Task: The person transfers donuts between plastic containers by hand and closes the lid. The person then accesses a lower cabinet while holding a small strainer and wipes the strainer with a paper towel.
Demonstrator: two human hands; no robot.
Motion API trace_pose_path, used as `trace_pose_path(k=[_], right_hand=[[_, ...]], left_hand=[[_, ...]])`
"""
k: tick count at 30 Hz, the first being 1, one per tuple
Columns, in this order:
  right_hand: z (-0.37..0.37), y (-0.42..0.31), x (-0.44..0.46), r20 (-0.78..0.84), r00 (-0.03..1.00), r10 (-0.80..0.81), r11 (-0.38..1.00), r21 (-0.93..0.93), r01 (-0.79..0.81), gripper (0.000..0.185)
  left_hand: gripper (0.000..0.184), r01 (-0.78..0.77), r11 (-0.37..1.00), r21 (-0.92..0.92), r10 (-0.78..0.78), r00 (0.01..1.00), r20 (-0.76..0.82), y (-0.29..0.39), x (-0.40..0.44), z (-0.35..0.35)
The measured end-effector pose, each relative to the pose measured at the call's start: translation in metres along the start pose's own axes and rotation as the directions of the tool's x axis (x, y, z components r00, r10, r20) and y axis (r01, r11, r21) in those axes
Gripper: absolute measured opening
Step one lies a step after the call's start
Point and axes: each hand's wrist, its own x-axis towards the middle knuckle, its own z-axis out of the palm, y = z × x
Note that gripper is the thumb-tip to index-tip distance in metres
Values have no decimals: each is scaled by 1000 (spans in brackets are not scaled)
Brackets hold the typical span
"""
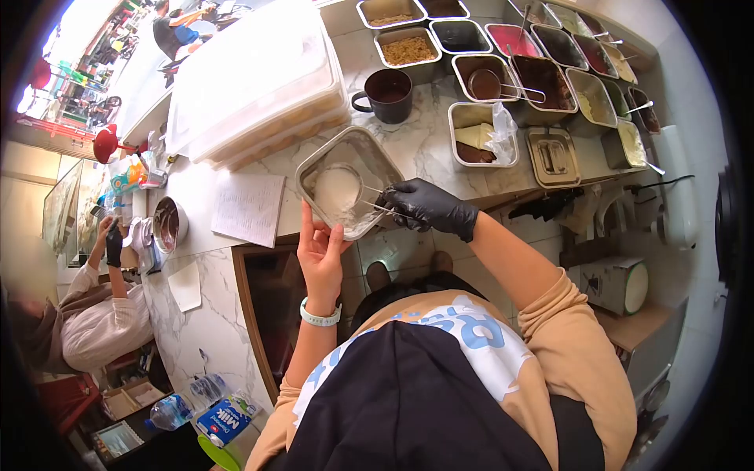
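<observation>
**Sieve in the tub, handle out to your gloved right hand**

Your right hand (430,209), in a black glove, is closed around the wire handle of a round metal sieve (361,187). Its bowl, loaded with fine white powder (336,188), sits inside a rectangular silver metal tub (372,154); more powder lies loose at the near end.

Your bare left hand (320,271), pale watch (320,315) at the wrist, grips the tub by its near-left side, thumb and fingers apart along the wall.

Key relation: the bowl lies left of your right hand, slightly farther from you. The handle slants across the tub's right-hand wall. The tub's long axis runs from far left to near right, the near end close to your body. Right hand has the handle; left fingers are near the bowl but on the tub only.

Position: tub at the front edge of the white marbled counter (212,330), near end overhanging. Whether its base touches the counter, can't tell.

Around it: dark mug (393,106) just beyond the far side, written sheet (247,206) to the left, stacked pale plastic boxes (259,86) farther left. To the right, a metal tub with a piping bag (474,135), well apart.
</observation>
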Motion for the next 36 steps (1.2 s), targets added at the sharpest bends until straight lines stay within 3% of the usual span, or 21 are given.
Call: trace_pose_path(k=[11,14,36], right_hand=[[7,8,-3,-66,996,-63,998,12,64,29],[9,10,-4,-81,993,-81,992,94,89,28],[26,6,-14,-165,981,-107,994,10,110,28]], left_hand=[[65,-14,1000,19,14,1000,18,-2,1,-2],[65,-13,1000,13,12,1000,28,-2,1,-2],[66,-14,999,-48,16,1000,26,-1,-4,-8]])
